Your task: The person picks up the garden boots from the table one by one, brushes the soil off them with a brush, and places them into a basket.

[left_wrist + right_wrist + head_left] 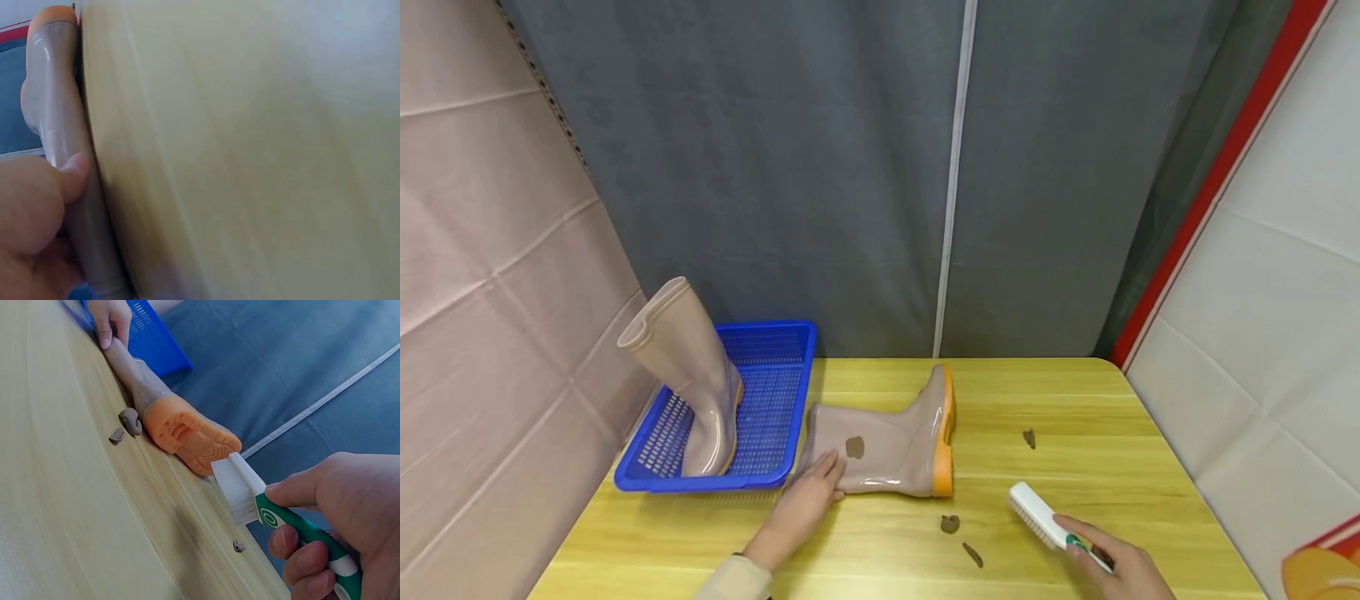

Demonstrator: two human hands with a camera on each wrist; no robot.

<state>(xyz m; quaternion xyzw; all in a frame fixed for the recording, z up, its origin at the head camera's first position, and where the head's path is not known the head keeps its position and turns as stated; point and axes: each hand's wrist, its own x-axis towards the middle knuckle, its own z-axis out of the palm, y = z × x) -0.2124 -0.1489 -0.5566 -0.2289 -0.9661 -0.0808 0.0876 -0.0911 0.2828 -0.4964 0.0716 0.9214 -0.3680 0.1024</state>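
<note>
A beige rain boot [880, 433] with an orange sole [187, 434] lies on its side on the table. One brown patch [854, 447] marks its shaft. My left hand [805, 504] rests on the shaft near its top opening, fingers laid out along it and thumb against the side facing the table. In my right hand [350, 519] I grip a white-and-green scrub brush [275, 515] by its handle, raised to the right of the boot. Its white bristles [234, 490] stay apart from the sole.
A second beige boot [696, 375] stands tilted in a blue plastic basket [801, 408] at the left. Brown clumps [950, 524] lie on the wooden table [1075, 417], near the sole and farther right. A grey curtain [812, 167] hangs behind the table.
</note>
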